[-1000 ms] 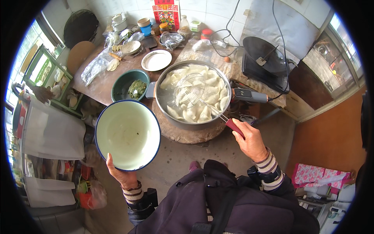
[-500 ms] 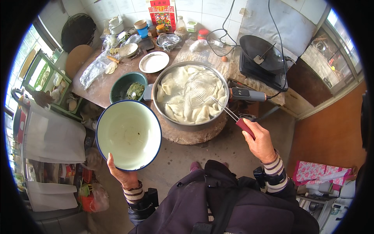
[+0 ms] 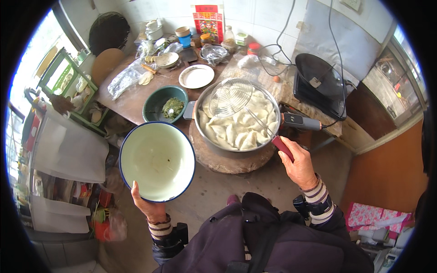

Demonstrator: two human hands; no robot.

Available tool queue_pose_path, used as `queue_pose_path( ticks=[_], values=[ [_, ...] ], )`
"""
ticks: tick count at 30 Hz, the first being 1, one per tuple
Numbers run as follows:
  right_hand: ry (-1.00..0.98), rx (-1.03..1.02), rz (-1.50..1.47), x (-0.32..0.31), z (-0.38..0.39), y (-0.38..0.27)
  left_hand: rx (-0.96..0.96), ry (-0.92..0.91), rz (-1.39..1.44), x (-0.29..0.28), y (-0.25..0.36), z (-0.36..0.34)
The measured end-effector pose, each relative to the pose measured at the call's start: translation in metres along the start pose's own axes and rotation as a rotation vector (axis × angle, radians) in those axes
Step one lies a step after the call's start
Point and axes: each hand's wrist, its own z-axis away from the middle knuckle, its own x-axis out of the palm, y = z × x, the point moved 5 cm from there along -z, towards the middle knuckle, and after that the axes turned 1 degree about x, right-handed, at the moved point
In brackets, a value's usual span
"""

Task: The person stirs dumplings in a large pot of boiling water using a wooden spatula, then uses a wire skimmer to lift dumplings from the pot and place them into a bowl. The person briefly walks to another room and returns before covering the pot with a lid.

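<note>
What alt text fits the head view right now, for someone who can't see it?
A person's right hand holds a wire skimmer over a pan of dumplings, while the left hand holds a pale, blue-rimmed bowl. Beyond it sits a dark green bowl.

I make out, from my remote seat, a dark plum garment (image 3: 287, 234) with a black strap (image 3: 260, 248), 2 cream-and-brown striped cuffs (image 3: 315, 191), 2 black wrist bands (image 3: 321, 207) bearing blocky units (image 3: 181, 233), and a mauve shoe tip (image 3: 233, 199).
</note>
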Motion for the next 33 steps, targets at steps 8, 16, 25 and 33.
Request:
queue_pose_path(
  ticks=[8, 16, 25, 33],
  values=[
    [-0.08, -0.009, -0.057, 0.032, -0.019, 0.008, 0.07, 0.068, -0.004, -0.009, 0.017, 0.01],
    [-0.086, -0.032, 0.018, 0.029, -0.016, 0.012, 0.081, 0.038, 0.002, 0.001, 0.014, 0.008],
    [-0.055, 0.001, 0.155, 0.007, -0.004, 0.01, 0.019, 0.008, -0.014, 0.005, 0.0, -0.004],
    [-0.039, 0.031, 0.227, -0.01, 0.01, 0.015, 0.007, 0.038, -0.014, 0.014, -0.009, -0.01]
  ],
)
